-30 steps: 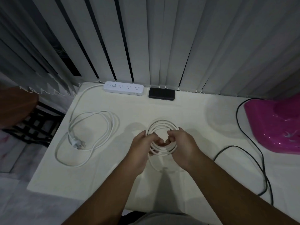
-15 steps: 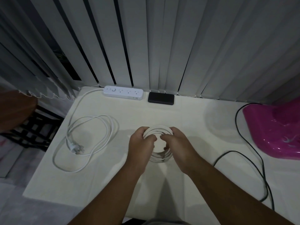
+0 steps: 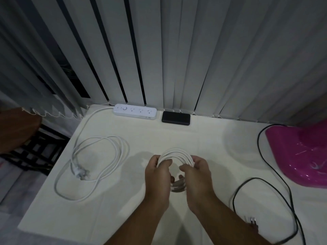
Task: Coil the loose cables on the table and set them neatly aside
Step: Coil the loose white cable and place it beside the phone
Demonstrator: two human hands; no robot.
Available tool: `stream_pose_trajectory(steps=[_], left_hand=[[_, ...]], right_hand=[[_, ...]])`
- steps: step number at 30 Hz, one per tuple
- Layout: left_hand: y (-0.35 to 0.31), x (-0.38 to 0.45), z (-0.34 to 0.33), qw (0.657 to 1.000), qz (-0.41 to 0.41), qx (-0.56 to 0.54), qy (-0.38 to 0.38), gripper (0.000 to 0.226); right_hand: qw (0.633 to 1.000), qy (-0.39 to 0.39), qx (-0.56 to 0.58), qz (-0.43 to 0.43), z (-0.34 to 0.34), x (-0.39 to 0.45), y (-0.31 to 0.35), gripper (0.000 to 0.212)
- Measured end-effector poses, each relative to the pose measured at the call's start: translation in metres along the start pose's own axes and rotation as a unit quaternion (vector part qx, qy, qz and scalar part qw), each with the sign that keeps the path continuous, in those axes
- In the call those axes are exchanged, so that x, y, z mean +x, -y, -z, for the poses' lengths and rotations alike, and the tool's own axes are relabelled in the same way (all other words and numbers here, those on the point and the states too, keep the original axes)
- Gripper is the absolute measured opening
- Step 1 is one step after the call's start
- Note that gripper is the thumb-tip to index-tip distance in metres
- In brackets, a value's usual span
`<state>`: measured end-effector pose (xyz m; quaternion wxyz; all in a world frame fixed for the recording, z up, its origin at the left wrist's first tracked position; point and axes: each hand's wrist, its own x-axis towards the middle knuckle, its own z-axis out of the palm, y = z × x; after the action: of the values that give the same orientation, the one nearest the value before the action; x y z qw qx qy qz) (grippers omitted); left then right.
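White cable coil sits at lower centre of frame, held up between both hands over the table. Left hand grips the coil's left side with fingers curled round the loops, right hand grips the right side the same way. Risk: loops look only hand-held, no tie visible, so loosening either grip could let them spring apart or slide out of round when set down. Black cable at right frame and the white power-strip cord at left still lie loose; a dragged coil could snag either. Near half of the coil is hidden behind the hands and in shadow, so loop count and the free end cannot be made out. Black cable's plug at lower right is partly covered by the forearm, and the cable runs off the bottom edge. Dim light blurs detail.
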<state>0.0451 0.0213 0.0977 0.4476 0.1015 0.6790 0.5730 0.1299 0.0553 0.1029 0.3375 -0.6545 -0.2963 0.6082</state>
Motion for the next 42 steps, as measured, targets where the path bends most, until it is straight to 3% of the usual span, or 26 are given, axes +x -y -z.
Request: stream_pose_trajectory(steps=[3, 7, 18, 25, 27, 29, 33, 38, 42], left_hand=[[0.000, -0.001, -0.001, 1.000, 0.019, -0.013, 0.006, 0.015], [-0.002, 0.002, 0.001, 0.998, 0.035, -0.045, 0.006, 0.014], [-0.003, 0.010, 0.003, 0.996, 0.062, -0.063, -0.011, 0.010], [-0.005, 0.016, 0.003, 0.992, 0.093, -0.080, -0.032, 0.018], [-0.003, 0.017, 0.005, 0.993, 0.088, -0.078, -0.030, 0.018], [0.000, 0.017, 0.006, 0.992, 0.081, -0.092, -0.030, 0.016], [0.004, 0.018, 0.004, 0.991, 0.059, -0.110, -0.038, 0.022], [0.005, 0.018, 0.001, 0.993, 0.039, -0.102, -0.043, 0.036], [0.005, 0.023, -0.001, 0.990, 0.041, -0.116, -0.066, 0.029]], right_hand=[[0.999, -0.007, -0.011, 0.052, 0.003, -0.002, 0.003, 0.056], [0.995, 0.040, -0.039, 0.084, 0.007, -0.001, 0.002, 0.057], [0.974, 0.216, 0.066, -0.014, 0.019, 0.010, 0.011, 0.048], [0.942, 0.322, 0.095, -0.013, 0.023, 0.010, 0.009, 0.055], [0.958, 0.284, 0.021, 0.042, 0.021, 0.006, 0.010, 0.057], [0.970, 0.197, -0.074, 0.121, 0.018, 0.004, 0.011, 0.049], [0.949, 0.079, -0.160, 0.261, 0.019, 0.004, 0.005, 0.043], [0.967, 0.050, -0.059, 0.243, 0.016, 0.005, -0.003, 0.018], [0.956, -0.003, -0.098, 0.276, 0.015, 0.010, 0.002, 0.014]])
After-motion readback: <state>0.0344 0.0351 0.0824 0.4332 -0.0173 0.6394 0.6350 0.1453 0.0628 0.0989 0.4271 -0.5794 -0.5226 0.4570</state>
